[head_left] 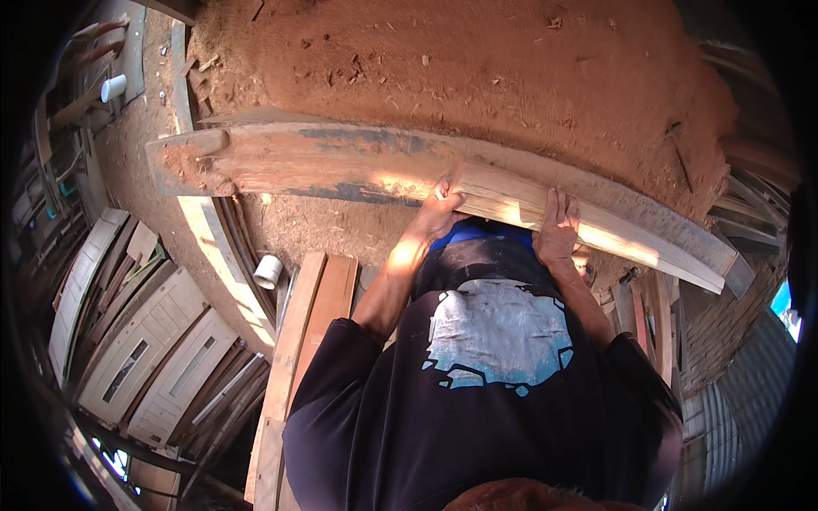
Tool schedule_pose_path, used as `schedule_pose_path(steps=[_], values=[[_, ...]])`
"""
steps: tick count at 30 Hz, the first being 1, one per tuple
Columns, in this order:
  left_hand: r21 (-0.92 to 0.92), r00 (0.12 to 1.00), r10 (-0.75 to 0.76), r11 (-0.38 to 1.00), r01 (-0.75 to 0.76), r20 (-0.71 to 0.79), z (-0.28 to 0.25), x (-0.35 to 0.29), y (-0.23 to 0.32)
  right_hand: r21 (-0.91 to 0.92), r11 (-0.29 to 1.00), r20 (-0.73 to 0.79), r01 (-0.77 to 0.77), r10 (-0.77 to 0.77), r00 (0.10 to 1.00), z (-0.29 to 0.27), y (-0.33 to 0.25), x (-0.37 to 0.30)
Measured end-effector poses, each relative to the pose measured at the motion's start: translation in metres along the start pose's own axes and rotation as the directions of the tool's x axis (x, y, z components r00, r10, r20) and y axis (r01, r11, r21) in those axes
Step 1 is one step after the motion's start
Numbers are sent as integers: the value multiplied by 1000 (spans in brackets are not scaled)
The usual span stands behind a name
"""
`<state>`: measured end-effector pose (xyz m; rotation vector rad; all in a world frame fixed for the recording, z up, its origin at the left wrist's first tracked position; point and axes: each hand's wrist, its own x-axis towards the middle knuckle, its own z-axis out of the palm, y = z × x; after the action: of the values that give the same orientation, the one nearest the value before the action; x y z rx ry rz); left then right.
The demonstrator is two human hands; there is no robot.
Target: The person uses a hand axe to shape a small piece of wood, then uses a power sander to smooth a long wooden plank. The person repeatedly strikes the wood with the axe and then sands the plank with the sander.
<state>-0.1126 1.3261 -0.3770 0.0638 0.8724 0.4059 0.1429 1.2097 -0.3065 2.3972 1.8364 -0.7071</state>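
A pale wooden plank (613, 241) lies lengthwise along the bench's near edge, from in front of my body out to the right. My left hand (439, 213) closes on its left end, thumb and fingers at the near corner. Farther right, my right hand (558, 226) grips the same plank, with its fingers laid over the top face and the thumb hidden. Under and behind the plank runs the long, worn board of the bench (290, 157), stained dark in places. Patches of sunlight fall on the plank.
Reddish sawdust (477, 68) with wood chips spreads beyond the bench. Boards (294, 341) stand near my left side, and a white cup-like container (267, 271) is on the ground nearby. Pale door panels (141, 345) lean at the far left. More timber (652, 319) is at the right.
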Motion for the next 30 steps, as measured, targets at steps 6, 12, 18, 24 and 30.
schedule_pose_path(steps=[6,12,18,24,30], values=[[19,1000,5,1000,-5,-2,8,-6,7,-28,999,50,-18,20,999,2,-1,3],[18,1000,16,1000,-16,9,9,-5,6,-47,998,65,-40,43,997,3,1,0],[690,980,-11,709,147,-198,25,-7,29,-29,996,132,-79,83,988,4,5,-5],[815,913,232,-558,-157,335,98,-1,62,-48,996,186,-77,85,979,5,26,6],[555,926,-291,-742,-376,239,134,37,47,43,990,351,-134,110,930,-47,30,23]])
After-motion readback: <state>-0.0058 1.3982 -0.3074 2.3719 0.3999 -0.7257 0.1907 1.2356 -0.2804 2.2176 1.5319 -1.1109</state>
